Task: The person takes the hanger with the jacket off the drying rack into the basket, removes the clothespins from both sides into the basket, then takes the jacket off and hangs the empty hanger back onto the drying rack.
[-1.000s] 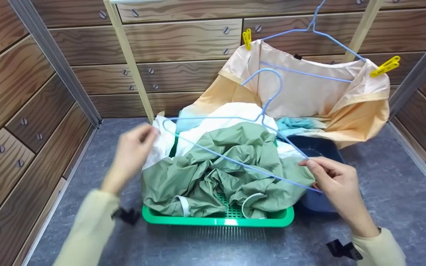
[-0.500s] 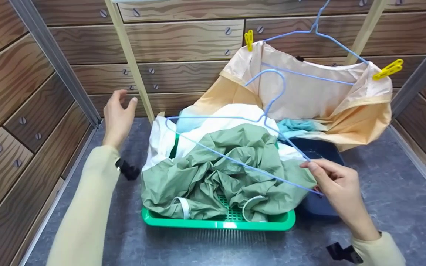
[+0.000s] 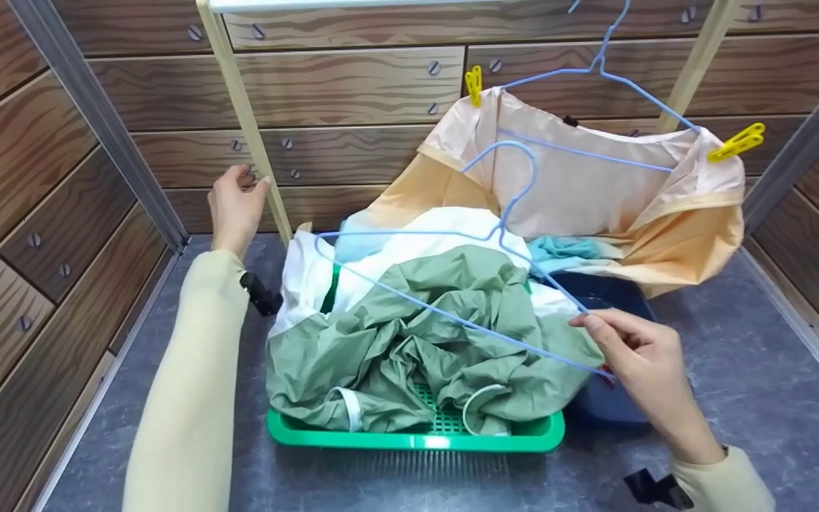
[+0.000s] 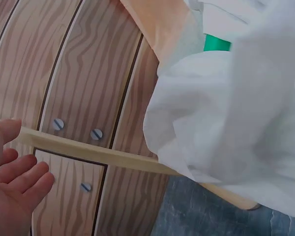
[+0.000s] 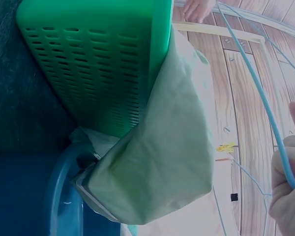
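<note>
My right hand [image 3: 640, 363] pinches the right end of a blue wire clothes hanger [image 3: 452, 318], its hook pointing away. The hanger crosses in front of a crumpled garment, green [image 3: 452, 284] with white parts [image 3: 445, 222], that fills a green plastic basket [image 3: 416, 441]. In the right wrist view the blue wire [image 5: 265, 105] runs into the curled fingers [image 5: 285, 162]. Left of the basket, my left hand [image 3: 237, 206] is raised close to an upright wooden strip [image 3: 253, 142]. Its fingers [image 4: 27, 182] are loosely bent, with nothing held, in the left wrist view.
Behind, a peach and orange garment [image 3: 580, 181] hangs on another blue hanger [image 3: 599, 67], with yellow clothespins [image 3: 736, 143] at its shoulders. A dark blue basin [image 3: 612, 409] stands right of the basket. Wood-patterned walls [image 3: 352, 85] enclose three sides. A white bar [image 3: 352, 6] crosses the top.
My left hand has gone from near the hanger's left end out to the left and away from me, then slightly right. My right hand keeps its pinch on the hanger, nearly still.
</note>
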### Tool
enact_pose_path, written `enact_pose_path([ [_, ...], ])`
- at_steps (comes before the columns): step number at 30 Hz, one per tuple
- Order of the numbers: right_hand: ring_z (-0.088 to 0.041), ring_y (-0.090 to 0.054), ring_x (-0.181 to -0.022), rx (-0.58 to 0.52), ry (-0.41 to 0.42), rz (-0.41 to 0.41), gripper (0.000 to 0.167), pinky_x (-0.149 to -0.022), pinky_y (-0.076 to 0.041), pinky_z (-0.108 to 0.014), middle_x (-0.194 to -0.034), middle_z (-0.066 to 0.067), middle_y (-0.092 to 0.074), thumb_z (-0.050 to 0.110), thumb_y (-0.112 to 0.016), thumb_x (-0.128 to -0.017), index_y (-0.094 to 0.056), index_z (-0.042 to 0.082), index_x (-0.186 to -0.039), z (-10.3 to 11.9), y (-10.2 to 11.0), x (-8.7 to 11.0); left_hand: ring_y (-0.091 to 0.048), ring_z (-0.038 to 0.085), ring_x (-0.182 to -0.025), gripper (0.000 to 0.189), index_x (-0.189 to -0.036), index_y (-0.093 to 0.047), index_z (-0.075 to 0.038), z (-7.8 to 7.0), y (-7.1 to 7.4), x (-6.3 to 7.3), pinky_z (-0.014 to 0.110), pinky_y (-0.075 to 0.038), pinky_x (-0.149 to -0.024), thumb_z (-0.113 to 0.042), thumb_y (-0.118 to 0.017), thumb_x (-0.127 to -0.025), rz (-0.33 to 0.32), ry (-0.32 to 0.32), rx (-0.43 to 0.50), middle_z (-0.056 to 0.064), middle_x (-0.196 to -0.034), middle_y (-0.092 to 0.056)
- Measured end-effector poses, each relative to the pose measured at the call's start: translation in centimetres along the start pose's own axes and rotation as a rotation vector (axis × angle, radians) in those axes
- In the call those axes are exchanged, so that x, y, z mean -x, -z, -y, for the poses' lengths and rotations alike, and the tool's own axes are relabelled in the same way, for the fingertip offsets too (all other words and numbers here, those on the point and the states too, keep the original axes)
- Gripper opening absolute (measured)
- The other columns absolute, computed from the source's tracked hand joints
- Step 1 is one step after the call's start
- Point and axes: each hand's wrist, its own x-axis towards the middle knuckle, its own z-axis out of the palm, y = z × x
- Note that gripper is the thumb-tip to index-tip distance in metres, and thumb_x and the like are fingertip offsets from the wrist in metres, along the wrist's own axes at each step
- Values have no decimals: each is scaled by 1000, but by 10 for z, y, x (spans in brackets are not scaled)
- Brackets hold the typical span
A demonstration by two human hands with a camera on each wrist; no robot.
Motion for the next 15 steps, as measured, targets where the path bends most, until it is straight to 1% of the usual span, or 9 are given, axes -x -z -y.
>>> enact_pose_path([
  [3,-10,-32,-37,28,27,0,17,-34,-28,-26,-48,2,-39,-8,-57,-95,-73,-5,-98,7,-1,-1,-61,27,-113,39,-132,-59,-2,-4,-5,-4,37,-46,-96,-21,-62,-98,-11,-17,-5,18,-123,-64],
  [7,-10,-27,-38,24,60,1,17,-35,-23,-25,-50,1,-36,-11,-56,-94,-72,-7,-97,11,0,-3,-63,27,-104,30,-123,-65,-2,-7,-8,-7,38,-48,-90,-18,-62,-98,-55,-19,-13,17,-114,-68],
  [11,-10,-26,-41,77,24,18,16,-37,-24,-26,-52,2,-37,-5,-59,-95,-75,0,-99,4,4,-3,-64,26,-97,25,-117,-69,-3,-6,-10,-10,37,-49,-85,-16,-63,-97,-95,0,-2,16,-108,-70],
  [15,-12,-30,-43,112,8,28,15,-39,-27,-27,-54,0,-40,-1,-61,-96,-75,4,-100,0,9,-2,-66,25,-93,23,-114,-70,-3,-4,-15,-11,35,-50,-82,-16,-65,-96,-118,0,41,15,-105,-71],
])
